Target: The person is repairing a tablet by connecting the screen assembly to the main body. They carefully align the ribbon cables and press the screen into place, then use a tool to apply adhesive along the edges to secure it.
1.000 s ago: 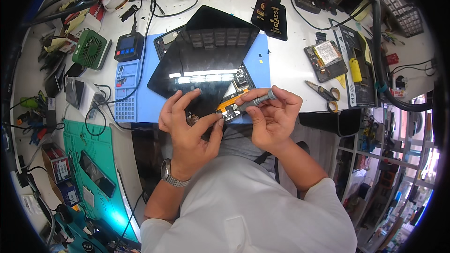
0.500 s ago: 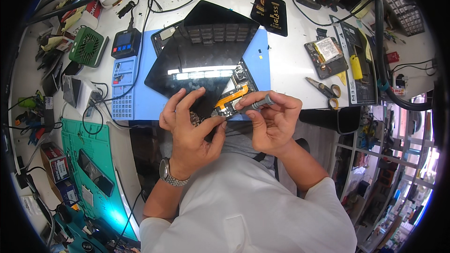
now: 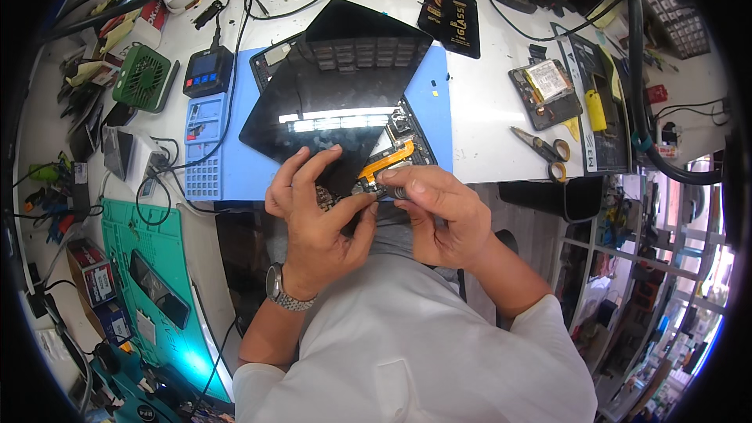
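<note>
A tablet lies opened on the blue mat (image 3: 429, 129). Its glossy black screen panel (image 3: 329, 94) sits turned at an angle across the body, covering much of it. Bare circuitry and an orange flex cable (image 3: 389, 158) show at the body's near right corner. My left hand (image 3: 317, 196) rests two fingers on the panel's near edge, while its index finger and thumb close at the tablet's near corner. Just right of them, my right hand (image 3: 446, 215) pinches a small grey screwdriver (image 3: 398, 191), mostly hidden by the fingers, beside the exposed parts.
Scissors (image 3: 540, 149) and an opened device (image 3: 546, 94) lie to the right. Left of the mat are a black box with a small screen (image 3: 207, 70) and a green fan (image 3: 146, 78). A black cable (image 3: 237, 86) crosses the mat's left side.
My right hand has shifted slightly left and turned, and the screwdriver, formerly tilted out to the right with its handle showing, is now mostly behind the fingers. My left hand stays put.
</note>
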Demonstrator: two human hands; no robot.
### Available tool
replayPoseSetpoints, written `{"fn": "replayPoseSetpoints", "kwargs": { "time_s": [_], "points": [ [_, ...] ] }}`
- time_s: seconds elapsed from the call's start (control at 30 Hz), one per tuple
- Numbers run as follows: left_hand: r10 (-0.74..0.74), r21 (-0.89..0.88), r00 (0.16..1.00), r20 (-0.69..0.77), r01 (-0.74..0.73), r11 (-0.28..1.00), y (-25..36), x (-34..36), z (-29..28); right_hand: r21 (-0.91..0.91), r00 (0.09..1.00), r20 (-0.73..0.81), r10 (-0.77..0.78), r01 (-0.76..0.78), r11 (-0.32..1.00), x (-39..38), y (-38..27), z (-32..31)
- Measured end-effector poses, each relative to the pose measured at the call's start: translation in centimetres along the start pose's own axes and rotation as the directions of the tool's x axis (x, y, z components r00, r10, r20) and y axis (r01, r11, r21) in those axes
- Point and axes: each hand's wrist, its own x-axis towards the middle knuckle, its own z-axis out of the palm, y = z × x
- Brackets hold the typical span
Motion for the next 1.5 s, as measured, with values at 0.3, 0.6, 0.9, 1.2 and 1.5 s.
{"fn": "replayPoseSetpoints", "kwargs": {
  "time_s": [0.3, 0.6, 0.9, 1.2, 1.5],
  "points": [
    [0.005, -0.005, 1.000, -0.010, -0.005, 1.000, 0.0, 0.0, 0.0, -0.028, 0.991, -0.133, 0.005, -0.008, 1.000, -0.5, 0.5, 0.8],
    [0.004, 0.000, 1.000, -0.013, -0.004, 1.000, 0.0, 0.0, 0.0, -0.061, 0.975, -0.223, 0.005, -0.020, 0.998, -0.8, 0.7, 1.2],
    [0.005, -0.007, 1.000, -0.011, -0.005, 1.000, -0.1, 0.0, 0.0, -0.050, 0.951, -0.305, -0.043, 0.029, 0.998, -0.7, 1.0, 1.7],
    [0.013, -0.002, 1.000, -0.010, -0.013, 1.000, -0.2, 0.0, 0.0, -0.049, 0.975, -0.222, -0.008, -0.003, 0.999, -1.0, 0.9, 1.1],
    [0.005, -0.004, 1.000, -0.026, -0.005, 1.000, -0.1, -0.1, 0.2, 0.331, 0.830, -0.416, 0.372, -0.243, 0.912, -1.1, 1.8, 1.5]
  ]
}}
